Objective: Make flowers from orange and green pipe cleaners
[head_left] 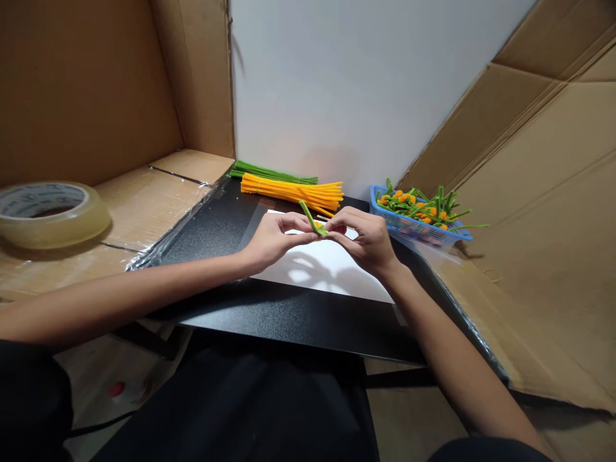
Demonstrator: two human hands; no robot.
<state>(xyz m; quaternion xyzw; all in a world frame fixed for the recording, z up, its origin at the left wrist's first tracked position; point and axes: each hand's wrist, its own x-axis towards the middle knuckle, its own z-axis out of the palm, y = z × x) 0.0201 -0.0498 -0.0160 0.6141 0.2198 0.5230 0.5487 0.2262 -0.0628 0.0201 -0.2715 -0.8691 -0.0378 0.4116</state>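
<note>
Overall, both hands work close together above the white paper sheet (322,269) on the black board (206,234). L hand (276,240) is curled, not spread, pinching the green pipe cleaner (308,216) between thumb and fingertips. R hand (363,240) presses in from the opposite side in the same pinch, its fingertips just beside those of L hand. The stem rises at a slant from the pinch pt. A small orange tuft (319,226) sits at that pt, partly hidden by fingers; exact join not verifiable from this view.

Technique obs.: short span betw. hands gives good control. Best kept w/ pressure firm and even, right at the orange join, and wrists off the board, so the stem can't twist or slip.

Supplies nearby: yellow-orange pipe cleaner bundle (291,192) and green pipe cleaner bundle (272,172) lie beyond the sheet. Blue plastic basket (423,231), to the right, holds green stems w/ orange tops (414,208). Roll of clear tape (51,215) sits far left on cardboard lining (149,205), well apart from hands.
</note>
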